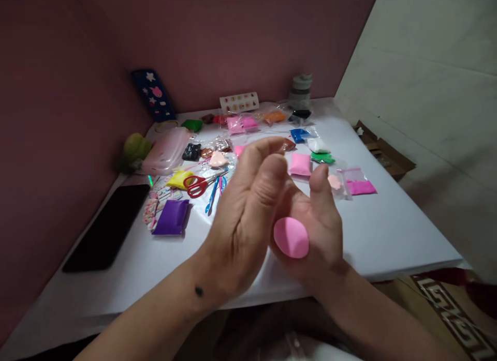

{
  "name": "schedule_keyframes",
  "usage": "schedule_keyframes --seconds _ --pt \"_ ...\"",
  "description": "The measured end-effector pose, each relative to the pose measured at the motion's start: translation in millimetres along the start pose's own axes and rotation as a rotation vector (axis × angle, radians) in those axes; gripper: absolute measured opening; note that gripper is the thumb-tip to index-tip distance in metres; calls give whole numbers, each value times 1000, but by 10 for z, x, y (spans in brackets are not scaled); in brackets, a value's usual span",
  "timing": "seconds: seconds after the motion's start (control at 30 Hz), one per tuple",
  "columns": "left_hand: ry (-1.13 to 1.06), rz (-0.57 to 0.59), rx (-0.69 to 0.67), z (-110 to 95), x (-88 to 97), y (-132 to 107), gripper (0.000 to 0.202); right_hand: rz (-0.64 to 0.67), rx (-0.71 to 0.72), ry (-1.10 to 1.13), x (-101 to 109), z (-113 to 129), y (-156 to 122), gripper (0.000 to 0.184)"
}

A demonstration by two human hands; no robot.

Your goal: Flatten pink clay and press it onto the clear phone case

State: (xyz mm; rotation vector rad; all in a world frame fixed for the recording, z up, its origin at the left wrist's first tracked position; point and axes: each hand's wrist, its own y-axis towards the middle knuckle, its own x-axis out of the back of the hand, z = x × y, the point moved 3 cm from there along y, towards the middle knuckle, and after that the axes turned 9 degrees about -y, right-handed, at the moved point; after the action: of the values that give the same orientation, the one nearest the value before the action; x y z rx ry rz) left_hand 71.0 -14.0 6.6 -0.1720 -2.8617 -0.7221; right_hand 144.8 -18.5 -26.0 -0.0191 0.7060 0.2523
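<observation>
A smooth, flattened oval of pink modelling clay [291, 238] rests on the palm of my right hand [324, 224], low toward the wrist. That palm faces up and inward, with the thumb raised. Beside it, my left hand [250, 211] is held on edge, its fingers stretched and slightly bent, its palm turned toward the clay. The two hands meet or overlap near the fingers, and the left hand hides part of the right one. Whether the left palm touches the clay I cannot tell. Both hands are above the front of the white table [373, 237].
Left of my hands lie red-handled scissors [196, 186], blue modelling tools [212, 195], a purple clay packet [171, 217] and a black phone or tablet [106, 227]. Several coloured clay packets lie behind, with a bottle [300, 92] at the back. A cardboard box [388, 153] stands beyond the right edge.
</observation>
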Motion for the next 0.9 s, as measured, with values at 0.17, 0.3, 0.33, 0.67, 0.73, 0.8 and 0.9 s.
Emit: schedule_keyframes --seconds 0.17,0.3,0.33,0.67,0.73,0.8,0.9 --pt "281 293 -159 24 69 -30 41 2 -90 -40 109 50 5 67" --pt "247 510 -250 40 44 -134 34 -40 -146 -174 255 3 20 81" --pt "206 491 -242 36 52 -146 28 -34 -157 -204 272 -9 30 84" --pt "-450 69 452 199 270 -35 10 -134 48 -298 377 110 -53 33" --pt "-508 22 447 256 273 -22 9 -108 65 -486 362 144 -89 21" --pt "-541 3 460 311 263 -21 10 -113 52 -639 342 177 -92 18" --pt "-515 -17 509 353 284 -11 11 -152 51 -759 312 245 -58 12"
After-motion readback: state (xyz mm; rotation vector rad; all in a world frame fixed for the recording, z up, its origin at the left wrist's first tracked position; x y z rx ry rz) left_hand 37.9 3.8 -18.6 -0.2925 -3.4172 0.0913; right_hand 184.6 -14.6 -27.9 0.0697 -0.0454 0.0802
